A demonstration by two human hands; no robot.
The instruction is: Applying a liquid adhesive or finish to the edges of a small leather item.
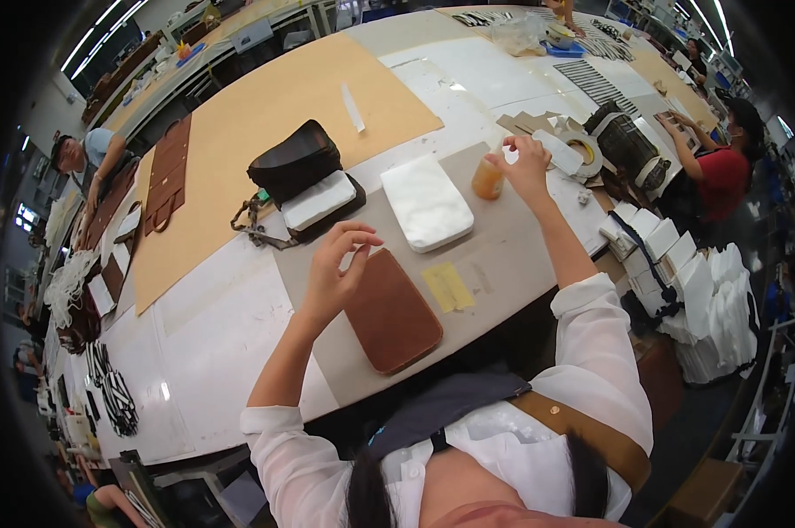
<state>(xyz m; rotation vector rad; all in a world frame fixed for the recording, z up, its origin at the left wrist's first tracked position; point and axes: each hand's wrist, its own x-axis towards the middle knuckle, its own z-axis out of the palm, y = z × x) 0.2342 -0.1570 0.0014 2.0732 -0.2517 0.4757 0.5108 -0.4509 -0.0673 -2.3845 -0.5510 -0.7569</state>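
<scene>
My left hand (341,262) hovers at the top edge of a brown leather pouch-like piece (393,312) with rounded corners. Its fingers are bent, thumb and forefinger apart, and I see nothing between them. At the right, my right hand (530,167) is beside a small jar of amber liquid (487,179). Thumb and fingers are pinched close to the jar's top; whatever they hold is too small to make out. Between my hands a white padded block (427,204) lies flat. Nearer me is a yellow paper note (449,287) on the grey mat (521,255).
A black bag (296,163) with a white insert and strap lies beyond my left hand. Tan sheeting (239,132) covers the far table. Tape rolls (584,157) and a dark bundle (626,150) sit right. Stacked white pads (706,299) rise beside the table. Co-workers stand at both sides.
</scene>
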